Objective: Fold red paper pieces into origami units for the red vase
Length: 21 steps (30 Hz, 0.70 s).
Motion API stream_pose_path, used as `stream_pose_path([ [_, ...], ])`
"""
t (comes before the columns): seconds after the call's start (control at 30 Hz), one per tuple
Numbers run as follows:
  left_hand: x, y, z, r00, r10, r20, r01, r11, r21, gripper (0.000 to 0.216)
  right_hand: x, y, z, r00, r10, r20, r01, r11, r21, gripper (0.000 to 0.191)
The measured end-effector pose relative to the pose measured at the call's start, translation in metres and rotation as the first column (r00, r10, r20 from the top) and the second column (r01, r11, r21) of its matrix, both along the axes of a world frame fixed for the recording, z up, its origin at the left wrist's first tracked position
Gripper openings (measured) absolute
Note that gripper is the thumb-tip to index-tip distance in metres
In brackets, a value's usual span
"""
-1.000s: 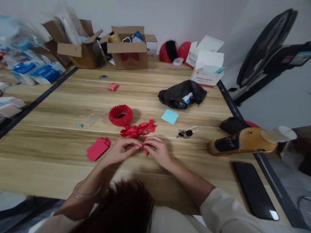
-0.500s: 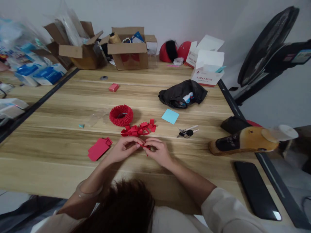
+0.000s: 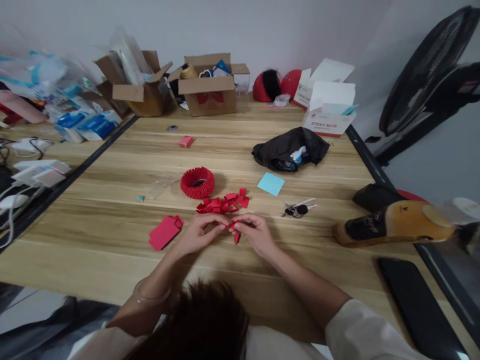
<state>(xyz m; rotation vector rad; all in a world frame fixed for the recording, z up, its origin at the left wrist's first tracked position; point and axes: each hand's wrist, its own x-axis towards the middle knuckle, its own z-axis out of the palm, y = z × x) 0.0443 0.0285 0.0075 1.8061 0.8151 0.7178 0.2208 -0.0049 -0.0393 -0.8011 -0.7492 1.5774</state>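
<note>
My left hand [image 3: 200, 232] and my right hand [image 3: 254, 231] meet above the wooden table [image 3: 112, 165], and both pinch one small folded red paper piece [image 3: 234, 233]. Just beyond my fingers lies a pile of folded red paper pieces [image 3: 222, 203]. A red ring built of such pieces [image 3: 197, 182] stands behind the pile. A stack of flat red paper sheets [image 3: 163, 232] lies left of my left hand.
A blue sticky note [image 3: 270, 183], keys [image 3: 297, 209] and a black bag [image 3: 290, 148] lie to the right. A bottle on its side [image 3: 393, 227] and a dark phone [image 3: 420, 305] are at the right edge. Cardboard boxes [image 3: 208, 90] line the back.
Both hands have kept working the same red piece, with small finger shifts. The camera has turned a little, so everything sits slightly further right and lower.
</note>
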Motion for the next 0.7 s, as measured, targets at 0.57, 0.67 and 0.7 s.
stream_pose_path([
  [0.57, 0.0005, -0.001, 0.0061, 0.994, 0.107, 0.033, -0.107, 0.994, -0.002, 0.014, 0.0024, 0.0051, 0.0043, 0.997, -0.028, -0.065, 0.025, 0.998, -0.049, 0.023],
  [0.67, 0.0016, -0.0008, 0.0078, 0.989, 0.125, 0.073, -0.119, 0.989, -0.086, 0.014, 0.0029, 0.0057, 0.0049, 0.997, -0.049, -0.058, 0.047, 0.998, -0.034, 0.028],
  [0.7, 0.0019, -0.0007, 0.0084, 0.989, 0.126, 0.074, -0.119, 0.988, -0.098, 0.014, 0.003, 0.0058, 0.0049, 0.997, -0.052, -0.059, 0.05, 0.998, -0.039, 0.032],
])
